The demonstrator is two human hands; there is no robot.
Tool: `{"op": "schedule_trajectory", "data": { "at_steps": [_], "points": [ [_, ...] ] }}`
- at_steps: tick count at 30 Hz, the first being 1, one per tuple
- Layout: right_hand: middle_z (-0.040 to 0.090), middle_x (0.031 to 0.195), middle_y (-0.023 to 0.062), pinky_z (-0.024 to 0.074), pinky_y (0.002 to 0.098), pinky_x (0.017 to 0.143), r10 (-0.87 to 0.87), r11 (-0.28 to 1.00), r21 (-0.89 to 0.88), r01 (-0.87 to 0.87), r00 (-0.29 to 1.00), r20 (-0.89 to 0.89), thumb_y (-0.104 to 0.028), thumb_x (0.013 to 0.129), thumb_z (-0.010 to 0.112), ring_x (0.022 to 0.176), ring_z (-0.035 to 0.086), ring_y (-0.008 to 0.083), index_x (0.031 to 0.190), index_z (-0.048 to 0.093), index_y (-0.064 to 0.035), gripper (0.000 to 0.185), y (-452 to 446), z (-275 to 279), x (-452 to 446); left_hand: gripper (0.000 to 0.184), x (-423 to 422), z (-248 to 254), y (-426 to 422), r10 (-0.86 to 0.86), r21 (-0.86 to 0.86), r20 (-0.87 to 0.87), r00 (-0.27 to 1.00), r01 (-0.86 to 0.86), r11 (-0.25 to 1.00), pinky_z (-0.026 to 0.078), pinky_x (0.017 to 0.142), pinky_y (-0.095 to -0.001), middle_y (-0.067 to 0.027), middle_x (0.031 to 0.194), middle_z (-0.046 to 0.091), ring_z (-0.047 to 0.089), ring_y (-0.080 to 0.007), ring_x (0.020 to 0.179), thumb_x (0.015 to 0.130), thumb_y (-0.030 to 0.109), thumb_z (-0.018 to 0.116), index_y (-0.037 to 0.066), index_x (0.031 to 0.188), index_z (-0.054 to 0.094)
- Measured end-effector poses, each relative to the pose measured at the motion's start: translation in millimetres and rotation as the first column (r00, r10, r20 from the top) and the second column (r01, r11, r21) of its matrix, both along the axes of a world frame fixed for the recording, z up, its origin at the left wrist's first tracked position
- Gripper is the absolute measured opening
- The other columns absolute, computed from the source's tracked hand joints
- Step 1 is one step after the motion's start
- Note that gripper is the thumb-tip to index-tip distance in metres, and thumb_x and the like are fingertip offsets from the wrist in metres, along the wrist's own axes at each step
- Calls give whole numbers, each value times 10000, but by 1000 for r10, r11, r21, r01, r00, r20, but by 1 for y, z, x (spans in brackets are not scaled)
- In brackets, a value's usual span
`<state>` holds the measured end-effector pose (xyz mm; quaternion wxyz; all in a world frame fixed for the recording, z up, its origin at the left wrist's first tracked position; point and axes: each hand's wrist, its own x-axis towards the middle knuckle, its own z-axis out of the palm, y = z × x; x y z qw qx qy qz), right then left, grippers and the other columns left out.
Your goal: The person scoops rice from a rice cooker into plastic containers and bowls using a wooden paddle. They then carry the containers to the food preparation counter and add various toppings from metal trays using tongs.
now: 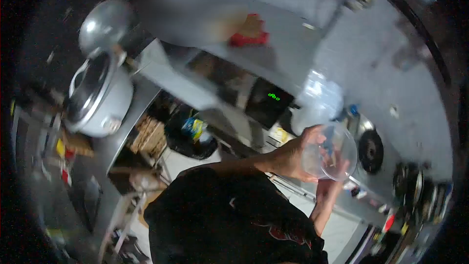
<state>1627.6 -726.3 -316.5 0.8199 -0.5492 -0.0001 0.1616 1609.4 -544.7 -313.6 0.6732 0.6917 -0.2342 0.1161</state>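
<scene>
A clear plastic cup [320,154] is held between my two hands, its round rim tilted to the right. My left hand [291,157] reaches in from the left with its fingers wrapped around the cup's side. From below comes my right hand [332,186], gripping the cup's lower right part; its fingers show only blurred through the plastic. Just beyond the hands, a pile of clear plastic wrap or containers [320,95] rests on the steel counter [288,63]. Motion blur hides whatever might be inside the cup.
A white rice cooker [105,98] stands on the left counter beside a shiny metal bowl or lid [107,25]. A black device with green digits [267,102] sits by the counter edge. A black-bagged bin [188,139] is below. A black disc [371,151] lies right.
</scene>
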Motion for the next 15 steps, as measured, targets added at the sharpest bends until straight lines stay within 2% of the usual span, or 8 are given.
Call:
{"op": "schedule_trajectory", "data": {
  "at_steps": [1,3,8,9,11,12,13,15],
  "points": [
    [481,1281,165,407,443,963,65,998,0,-65,997,30,-644,865,374,1143,493,310,1348,365,-86,738,-1,0,5,1193,-7,1,8,108,101,66,992,-115,988,362,999,-386,-192,1312,353,424,-328,1204,507,173,877,16,1409,112],
    [457,1315,195,419,464,947,175,984,14,-178,979,108,-659,854,367,1162,475,346,1387,324,-108,767,10,15,0,1170,-23,1,15,251,177,107,962,-266,948,350,1007,-397,-198,1325,340,407,-337,1211,515,214,864,18,1410,135],
    [426,1330,237,411,459,970,589,752,362,-551,808,5,-589,869,394,1232,422,374,1417,257,-79,762,30,11,-2,1123,-68,-8,15,519,242,109,848,-529,814,321,1029,-423,-213,1358,307,364,-360,1230,536,317,830,24,1410,190],
    [426,1330,237,411,459,970,632,729,348,-589,775,-12,-589,869,394,1232,422,374,1417,257,-79,762,32,7,-1,1115,-80,-12,15,576,243,100,812,-581,777,315,1033,-429,-216,1365,301,355,-365,1234,540,337,823,25,1410,201],
    [436,1327,229,411,441,968,710,703,50,-710,704,16,-529,877,428,1223,435,371,1377,347,-45,700,34,-1,4,1107,-106,-24,11,671,228,71,738,-667,709,309,1037,-434,-219,1371,294,347,-370,1238,544,358,817,26,1411,213],
    [472,1316,177,386,424,973,819,573,-508,-643,443,364,-446,886,437,1186,471,317,1337,417,-56,596,35,-2,5,1111,-119,-35,9,708,292,96,700,-700,652,307,1036,-446,-215,1376,286,343,-375,1237,547,366,812,44,1420,204],
    [507,1305,124,361,407,977,820,572,-803,-165,97,564,-363,894,446,1149,506,263,1296,488,-67,501,37,-4,7,1093,-136,-38,4,760,394,72,646,-719,573,309,1034,-448,-203,1380,278,341,-370,1238,572,353,806,71,1431,191],
    [548,1258,109,396,370,941,861,509,-502,-700,431,272,-292,878,474,1106,536,207,1184,593,-69,397,57,-10,-9,1077,-169,-44,-4,821,498,41,569,-724,477,310,1031,-451,-191,1385,271,338,-365,1239,597,340,800,99,1443,178]
  ]
}}
